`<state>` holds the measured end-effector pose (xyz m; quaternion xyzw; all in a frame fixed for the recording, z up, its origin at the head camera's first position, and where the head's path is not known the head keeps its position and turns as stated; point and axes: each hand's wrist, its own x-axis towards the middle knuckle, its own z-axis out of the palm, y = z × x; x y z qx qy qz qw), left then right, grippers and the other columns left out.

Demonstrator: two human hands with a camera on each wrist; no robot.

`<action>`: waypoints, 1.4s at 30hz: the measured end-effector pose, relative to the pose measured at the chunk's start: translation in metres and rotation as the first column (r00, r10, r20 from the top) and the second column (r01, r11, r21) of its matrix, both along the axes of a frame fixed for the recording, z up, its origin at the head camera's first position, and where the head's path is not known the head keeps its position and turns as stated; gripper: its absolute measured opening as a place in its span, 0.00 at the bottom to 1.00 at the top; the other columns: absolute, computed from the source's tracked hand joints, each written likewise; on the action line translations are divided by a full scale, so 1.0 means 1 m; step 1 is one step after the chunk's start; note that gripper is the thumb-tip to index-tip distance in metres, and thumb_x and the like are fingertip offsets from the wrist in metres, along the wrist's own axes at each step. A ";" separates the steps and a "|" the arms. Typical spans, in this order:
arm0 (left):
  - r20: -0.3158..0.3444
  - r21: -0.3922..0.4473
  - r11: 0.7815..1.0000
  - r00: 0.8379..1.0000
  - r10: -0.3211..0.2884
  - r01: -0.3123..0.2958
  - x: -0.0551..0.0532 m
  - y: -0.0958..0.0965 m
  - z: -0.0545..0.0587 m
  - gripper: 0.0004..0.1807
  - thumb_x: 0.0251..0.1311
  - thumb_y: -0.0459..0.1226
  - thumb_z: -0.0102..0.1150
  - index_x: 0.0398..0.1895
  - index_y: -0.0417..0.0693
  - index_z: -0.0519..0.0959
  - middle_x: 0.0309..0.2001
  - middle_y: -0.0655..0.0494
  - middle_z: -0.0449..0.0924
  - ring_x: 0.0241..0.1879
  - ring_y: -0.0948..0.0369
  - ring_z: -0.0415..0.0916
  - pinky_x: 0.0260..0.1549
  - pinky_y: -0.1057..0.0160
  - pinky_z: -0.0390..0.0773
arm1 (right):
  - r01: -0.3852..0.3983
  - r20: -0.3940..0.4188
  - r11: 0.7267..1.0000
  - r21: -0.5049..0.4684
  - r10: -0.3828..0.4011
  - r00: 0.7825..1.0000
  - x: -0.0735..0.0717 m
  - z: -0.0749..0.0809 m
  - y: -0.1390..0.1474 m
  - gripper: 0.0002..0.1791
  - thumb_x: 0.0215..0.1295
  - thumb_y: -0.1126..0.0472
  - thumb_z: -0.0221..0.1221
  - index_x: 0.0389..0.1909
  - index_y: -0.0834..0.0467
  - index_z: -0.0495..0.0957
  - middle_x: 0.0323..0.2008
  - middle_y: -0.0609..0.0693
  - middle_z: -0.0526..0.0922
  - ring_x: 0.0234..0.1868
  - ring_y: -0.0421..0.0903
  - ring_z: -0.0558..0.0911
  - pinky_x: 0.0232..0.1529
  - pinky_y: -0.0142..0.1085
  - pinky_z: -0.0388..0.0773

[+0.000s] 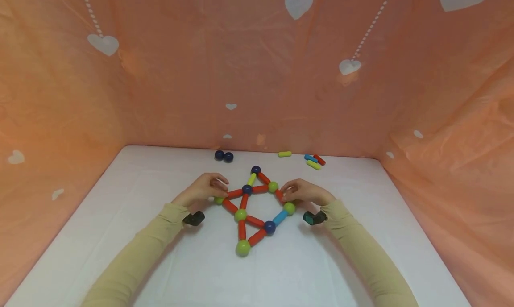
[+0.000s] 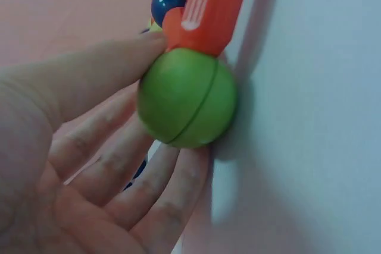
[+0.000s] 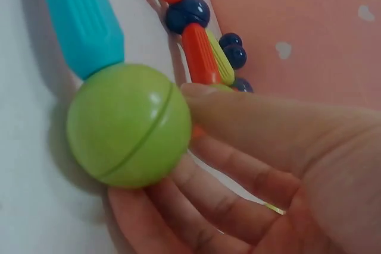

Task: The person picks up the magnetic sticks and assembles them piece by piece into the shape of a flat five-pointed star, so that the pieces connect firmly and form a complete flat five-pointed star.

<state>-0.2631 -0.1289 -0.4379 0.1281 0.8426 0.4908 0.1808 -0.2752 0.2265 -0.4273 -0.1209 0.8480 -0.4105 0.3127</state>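
A partial star of magnetic building sticks and balls lies flat, with red sticks [image 1: 254,221], a light blue stick [image 1: 280,217], a yellow-green stick [image 1: 251,179], green balls [image 1: 242,247] and dark blue balls [image 1: 270,227]. At its left point, my left hand [image 1: 204,189] holds a green ball [image 2: 187,98], thumb by the attached red stick [image 2: 215,10] and fingers behind the ball. My right hand [image 1: 307,192] pinches a red stick [image 1: 279,194] on the right side. Below that grip, its fingers curl behind another green ball [image 3: 130,124], joined to the light blue stick [image 3: 83,19].
Two loose dark blue balls [image 1: 228,157] sit side by side at the back of the white table [image 1: 180,262]. Farther right lie a yellow-green stick [image 1: 284,154] and a small group of a blue stick [image 1: 311,158], a red stick [image 1: 319,159] and another yellow-green stick [image 1: 313,164]. Orange cloth [image 1: 257,75] surrounds the table.
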 end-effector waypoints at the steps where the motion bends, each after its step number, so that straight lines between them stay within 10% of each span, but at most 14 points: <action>1: -0.012 -0.005 1.000 1.000 0.021 -0.021 -0.001 -0.001 -0.001 0.22 0.61 0.34 0.68 0.57 0.34 0.77 0.50 0.39 0.85 0.46 0.54 0.83 0.45 0.62 0.83 | 0.002 0.011 1.000 -0.010 -0.002 1.000 0.000 -0.002 0.001 0.21 0.71 0.57 0.61 0.60 0.62 0.77 0.40 0.49 0.84 0.39 0.44 0.79 0.45 0.31 0.78; 10: -0.090 -0.029 0.997 0.994 0.063 -0.066 -0.001 -0.004 -0.002 0.17 0.60 0.35 0.69 0.50 0.33 0.82 0.44 0.40 0.86 0.43 0.55 0.82 0.38 0.65 0.82 | 0.074 -0.140 0.988 -0.137 -0.093 0.986 -0.023 -0.004 0.039 0.21 0.73 0.62 0.58 0.63 0.65 0.73 0.50 0.63 0.84 0.44 0.47 0.84 0.47 0.32 0.84; 17: -0.043 -0.031 0.998 0.997 0.059 -0.060 0.005 -0.007 0.000 0.21 0.59 0.34 0.69 0.55 0.35 0.81 0.52 0.40 0.84 0.49 0.50 0.80 0.45 0.60 0.83 | 0.199 -0.443 0.966 -0.167 -0.254 0.860 -0.048 0.002 0.062 0.21 0.69 0.70 0.58 0.61 0.74 0.72 0.57 0.74 0.78 0.59 0.67 0.79 0.59 0.47 0.81; 22: -0.026 -0.030 0.997 0.998 0.065 -0.066 0.005 -0.007 -0.002 0.21 0.59 0.34 0.70 0.56 0.36 0.81 0.52 0.41 0.84 0.50 0.50 0.79 0.47 0.60 0.82 | 0.325 -0.495 0.936 -0.138 -0.349 0.795 -0.060 -0.004 0.068 0.19 0.69 0.71 0.56 0.60 0.73 0.74 0.60 0.72 0.77 0.64 0.67 0.74 0.69 0.55 0.70; 36: -0.026 -0.024 0.994 0.994 0.108 -0.109 0.004 -0.005 -0.006 0.22 0.58 0.34 0.71 0.55 0.37 0.81 0.51 0.42 0.85 0.50 0.51 0.81 0.50 0.58 0.83 | 0.423 -0.507 0.905 -0.039 -0.383 0.772 -0.070 -0.023 0.066 0.20 0.62 0.76 0.53 0.56 0.72 0.76 0.56 0.71 0.78 0.54 0.62 0.75 0.62 0.51 0.74; 42: -0.097 -0.063 0.986 0.984 0.149 -0.156 0.004 -0.006 -0.006 0.20 0.56 0.34 0.73 0.51 0.34 0.82 0.47 0.40 0.86 0.48 0.51 0.83 0.47 0.59 0.83 | 0.340 -0.483 0.940 -0.035 -0.313 0.818 -0.059 -0.023 0.057 0.20 0.65 0.74 0.54 0.58 0.68 0.78 0.59 0.68 0.79 0.59 0.63 0.77 0.64 0.52 0.75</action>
